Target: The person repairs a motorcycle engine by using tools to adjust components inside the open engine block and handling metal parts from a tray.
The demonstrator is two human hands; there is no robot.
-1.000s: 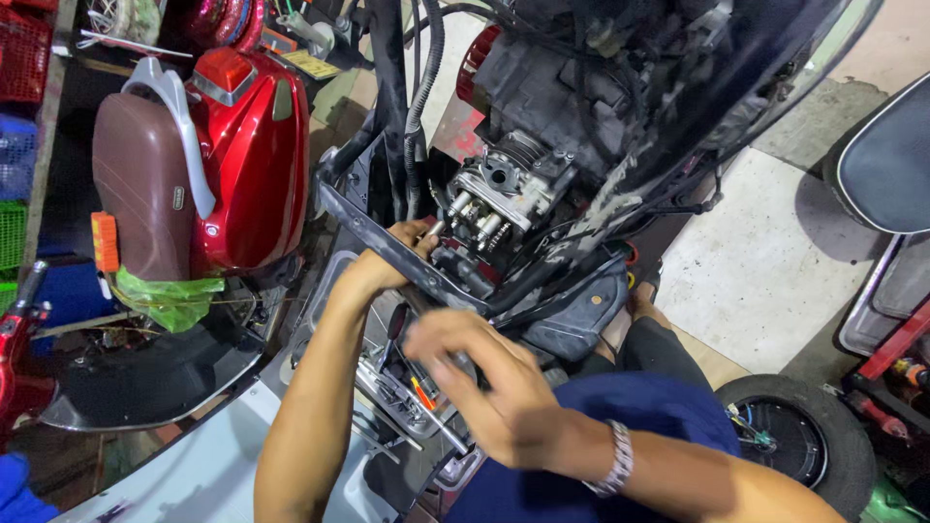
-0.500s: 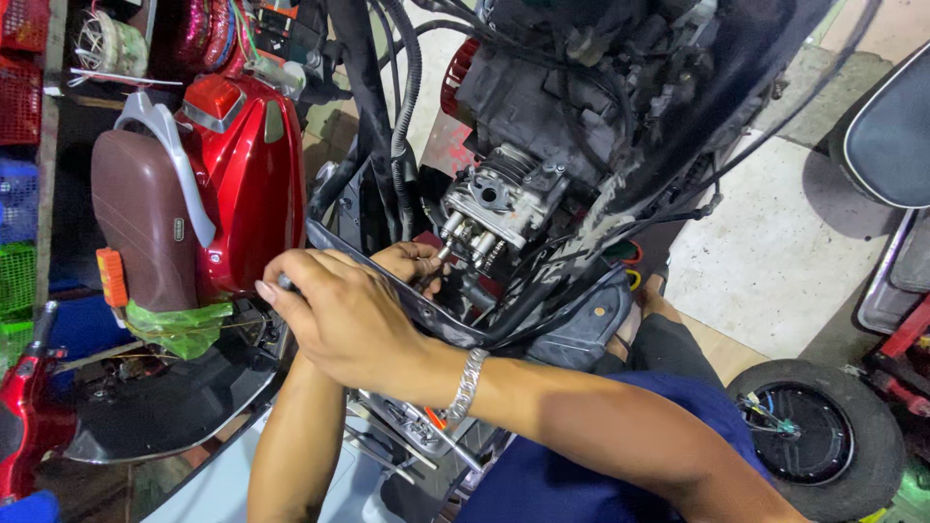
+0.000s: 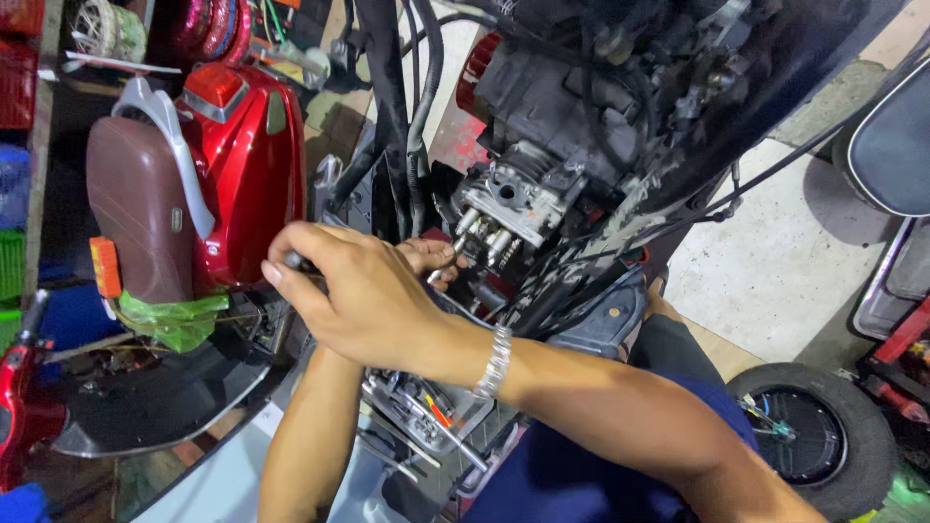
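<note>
My right hand grips a dark tool handle at frame centre-left, its long axis running rightward toward the engine cylinder. My left hand pinches the silver shaft there.

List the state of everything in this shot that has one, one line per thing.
right hand: closed around a dark tool handle, crossing over the left forearm
left hand: fingers at the engine studs, mostly hidden; grip unclear
engine cylinder: exposed, head off, studs showing
red scooter: parked, brown seat down
loose wheel: lying flat on the floor
tool tray: open, tools inside
</note>
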